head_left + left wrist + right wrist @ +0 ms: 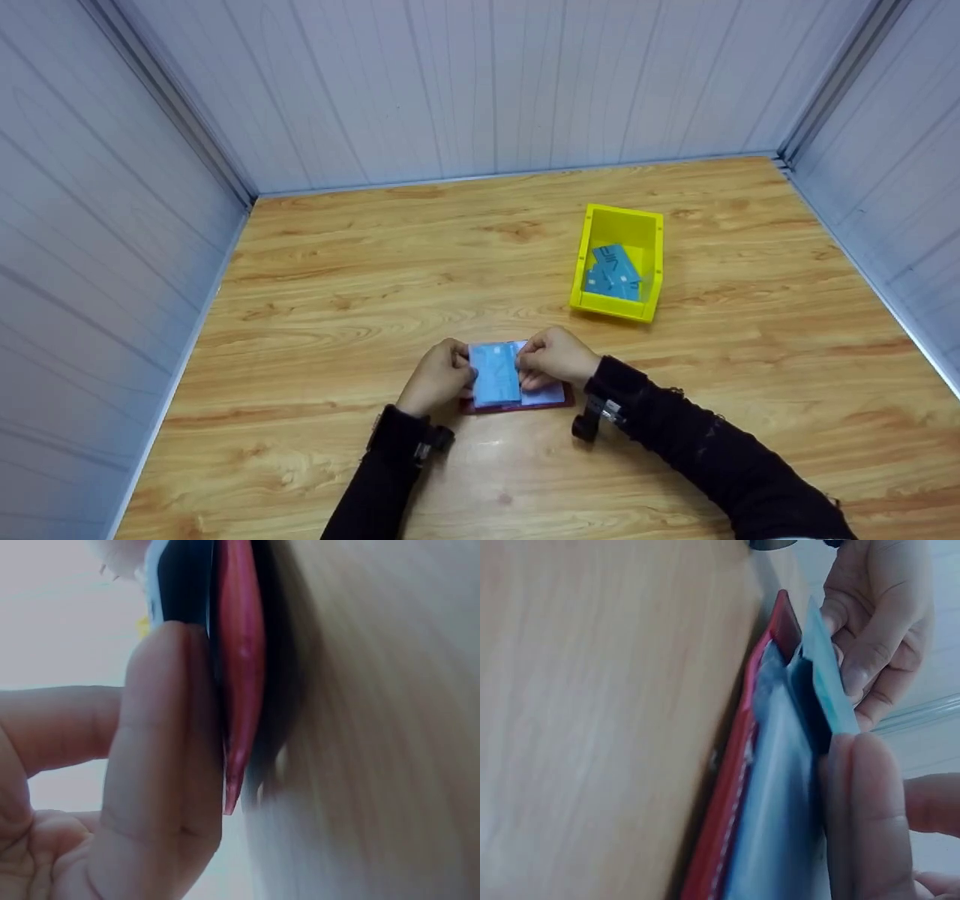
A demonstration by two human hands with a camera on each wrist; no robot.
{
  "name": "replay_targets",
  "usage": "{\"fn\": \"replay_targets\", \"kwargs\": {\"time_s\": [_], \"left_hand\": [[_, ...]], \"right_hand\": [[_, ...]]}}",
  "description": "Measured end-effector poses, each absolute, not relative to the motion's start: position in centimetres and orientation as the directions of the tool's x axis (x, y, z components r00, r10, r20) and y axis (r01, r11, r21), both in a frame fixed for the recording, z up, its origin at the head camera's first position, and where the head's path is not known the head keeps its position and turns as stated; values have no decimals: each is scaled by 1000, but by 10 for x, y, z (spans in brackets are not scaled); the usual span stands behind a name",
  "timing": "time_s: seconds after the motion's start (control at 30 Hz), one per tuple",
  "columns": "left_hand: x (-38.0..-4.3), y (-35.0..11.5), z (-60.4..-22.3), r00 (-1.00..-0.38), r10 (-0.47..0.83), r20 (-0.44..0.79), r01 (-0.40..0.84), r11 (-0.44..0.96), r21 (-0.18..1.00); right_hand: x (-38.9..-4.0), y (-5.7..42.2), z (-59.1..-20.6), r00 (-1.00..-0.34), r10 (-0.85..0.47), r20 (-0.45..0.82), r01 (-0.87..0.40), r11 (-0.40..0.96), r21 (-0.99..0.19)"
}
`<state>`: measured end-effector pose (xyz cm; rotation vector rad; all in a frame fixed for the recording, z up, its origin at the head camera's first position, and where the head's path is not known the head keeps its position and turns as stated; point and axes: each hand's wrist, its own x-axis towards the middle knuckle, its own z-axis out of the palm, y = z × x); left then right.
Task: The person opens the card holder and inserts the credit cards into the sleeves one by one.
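Note:
A red card holder (525, 408) with clear plastic sleeves (545, 394) lies spread on the table near its front. Over its left part is a light blue card (495, 379), whose raised face shows edge-on in the right wrist view as a blue card (826, 675). My left hand (439, 379) holds the left side of the card holder, its thumb at the card's left edge. With thumb and fingertips, my right hand (555, 358) pinches the card's right edge. The holder's red cover (241, 645) lies beside the left fingers. How deep the card sits in a sleeve is hidden.
Behind and right of the hands stands a yellow bin (613, 308) with several blue cards (616, 264) inside. Pale panels (450, 90) wall the wooden table (360, 285) at the back and both sides.

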<state>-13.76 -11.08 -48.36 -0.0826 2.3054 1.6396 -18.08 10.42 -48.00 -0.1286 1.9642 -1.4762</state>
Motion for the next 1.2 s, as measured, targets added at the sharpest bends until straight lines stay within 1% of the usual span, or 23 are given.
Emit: {"fn": "replay_targets", "kwargs": {"time_s": [0.17, 0.33, 0.47, 0.7, 1.0, 1.2], "left_hand": [[-135, -110, -480, -952, 149, -269, -212, 313, 926], [-135, -110, -480, -954, 146, -261, -205, 318, 926], [-138, -109, -484, -954, 129, -272, -216, 338, 916], [-137, -109, -481, -961, 123, -246, -186, 369, 911], [-137, -110, -480, -962, 114, -250, -184, 406, 895], [-136, -112, -480, -967, 111, -228, -151, 469, 870]], "right_hand": [[-179, 103, -473, -765, -460, -451, 309, 353, -883], [-178, 102, -472, -758, -454, -469, 308, 385, -870], [-175, 100, -473, -754, -480, -449, 272, 394, -878], [-173, 99, -471, -744, -529, -408, 193, 414, -890], [-175, 102, -474, -736, -554, -388, 107, 471, -876], [-174, 108, -476, -746, -554, -370, 107, 449, -887]]}}
